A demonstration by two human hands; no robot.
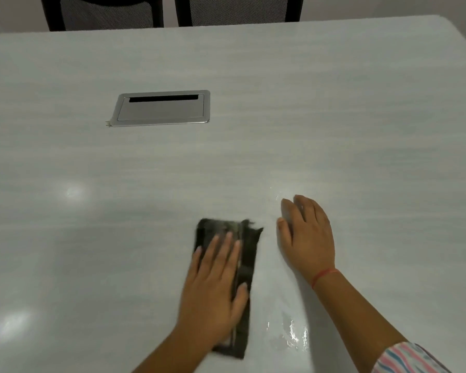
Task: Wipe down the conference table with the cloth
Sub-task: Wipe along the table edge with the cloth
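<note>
A dark folded cloth [249, 254] lies flat on the pale conference table [334, 117], near its front edge. My left hand [215, 284] presses flat on the cloth with fingers spread, and looks blurred. My right hand [306, 232] rests palm-down on the bare tabletop just right of the cloth, fingers together, holding nothing. A red thread band circles the right wrist. Wet streaks [291, 332] shine on the table below the right hand.
A silver cable hatch [160, 109] is set flush in the tabletop at centre left. Two dark chairs [105, 12] stand behind the far edge. The table's right corner curves off at the upper right.
</note>
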